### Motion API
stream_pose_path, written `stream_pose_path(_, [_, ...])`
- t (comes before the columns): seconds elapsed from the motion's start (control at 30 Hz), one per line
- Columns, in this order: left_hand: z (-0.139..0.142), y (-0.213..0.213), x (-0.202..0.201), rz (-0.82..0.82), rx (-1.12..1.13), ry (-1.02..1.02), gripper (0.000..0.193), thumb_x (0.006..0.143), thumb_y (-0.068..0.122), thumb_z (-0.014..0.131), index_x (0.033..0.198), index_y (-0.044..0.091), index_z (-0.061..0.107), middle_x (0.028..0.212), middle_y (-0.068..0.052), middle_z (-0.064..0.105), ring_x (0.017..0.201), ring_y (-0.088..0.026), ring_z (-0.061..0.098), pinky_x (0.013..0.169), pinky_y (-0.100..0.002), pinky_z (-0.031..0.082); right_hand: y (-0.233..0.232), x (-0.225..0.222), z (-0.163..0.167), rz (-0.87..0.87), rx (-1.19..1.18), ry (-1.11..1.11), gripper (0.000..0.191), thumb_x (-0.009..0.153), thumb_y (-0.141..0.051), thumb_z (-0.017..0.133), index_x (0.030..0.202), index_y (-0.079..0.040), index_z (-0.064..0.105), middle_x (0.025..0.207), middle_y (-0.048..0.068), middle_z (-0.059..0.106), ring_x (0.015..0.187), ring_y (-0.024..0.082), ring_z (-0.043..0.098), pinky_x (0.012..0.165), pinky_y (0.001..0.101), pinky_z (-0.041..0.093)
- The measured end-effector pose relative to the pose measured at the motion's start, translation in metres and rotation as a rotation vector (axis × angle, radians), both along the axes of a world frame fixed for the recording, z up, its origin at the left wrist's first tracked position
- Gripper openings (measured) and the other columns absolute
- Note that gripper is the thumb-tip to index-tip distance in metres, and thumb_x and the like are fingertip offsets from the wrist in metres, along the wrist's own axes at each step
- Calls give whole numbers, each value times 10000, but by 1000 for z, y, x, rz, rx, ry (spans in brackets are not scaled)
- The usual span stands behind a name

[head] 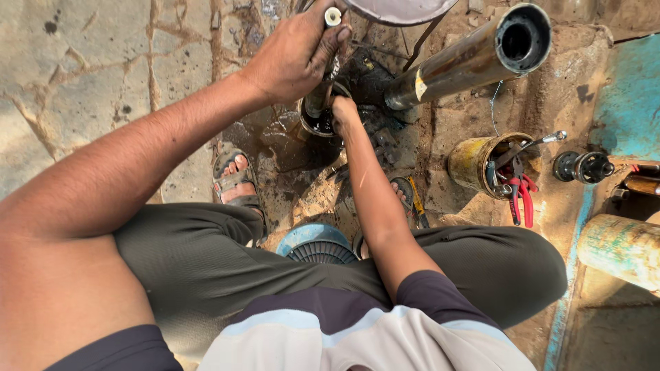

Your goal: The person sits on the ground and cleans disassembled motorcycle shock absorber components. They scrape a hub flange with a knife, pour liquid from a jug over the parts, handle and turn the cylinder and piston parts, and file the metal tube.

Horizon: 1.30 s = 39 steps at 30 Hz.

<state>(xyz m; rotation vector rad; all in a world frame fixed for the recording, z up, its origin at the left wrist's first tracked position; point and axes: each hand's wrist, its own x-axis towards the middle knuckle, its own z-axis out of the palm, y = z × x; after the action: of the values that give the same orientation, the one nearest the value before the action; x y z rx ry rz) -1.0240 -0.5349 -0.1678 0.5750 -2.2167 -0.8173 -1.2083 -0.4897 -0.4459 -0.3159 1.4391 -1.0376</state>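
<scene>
I sit low over a greasy metal shaft (320,96) that stands upright in a dark round housing (317,124) on the oily ground. My left hand (297,53) is wrapped around the top of the shaft, whose pale end sticks out above my fingers. My right hand (342,110) reaches down to the housing's rim at the shaft's foot, fingers closed against it; what they hold is hidden.
A long steel pipe (474,58) lies slanted to the right. A yellow can (474,161) holds red-handled pliers (522,196) and other tools. A black fitting (583,167), a green cylinder (619,247) and a blue stool (315,244) lie near. My sandalled feet flank the work.
</scene>
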Motion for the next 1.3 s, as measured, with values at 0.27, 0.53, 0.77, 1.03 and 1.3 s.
stream_pose_path(0.27, [1,2,3,11,51,14,194,1213,232,445,1203,41,478,915,-160,649,842,-385,676,729,-498,503,-2,19,1,-451,52,-204,132,907,-192,663,921,-98,754,800,44,719,557,176,543,425,308,310])
stream_pose_path(0.53, [-4,3,-7,39,-10,24,220,1220,271,442,1190,62,503,900,-115,683,836,-341,709,742,-480,540,14,56,49,-582,-421,-71,332,1091,-285,591,1019,20,699,922,71,710,783,195,627,699,351,524])
stream_pose_path(0.77, [-9,18,-20,143,-94,91,238,1196,256,499,1273,32,505,878,-138,684,809,-369,677,702,-488,510,15,81,92,-627,-774,249,462,1136,-372,449,1329,17,610,1240,119,674,1095,209,619,964,342,493])
stream_pose_path(1.03, [5,34,-19,206,-77,60,271,1166,291,606,1076,46,677,679,-96,639,550,-205,626,506,-387,458,23,80,21,-401,-516,1462,485,1093,-242,461,1472,61,454,1441,213,559,1264,392,570,1115,434,434])
stream_pose_path(1.3, [21,38,-25,215,-241,13,239,1122,267,691,1026,50,710,751,-100,720,617,-184,718,544,-324,560,12,38,30,-385,-40,-198,269,1052,-219,451,1098,-40,645,1058,117,657,939,281,646,807,432,549])
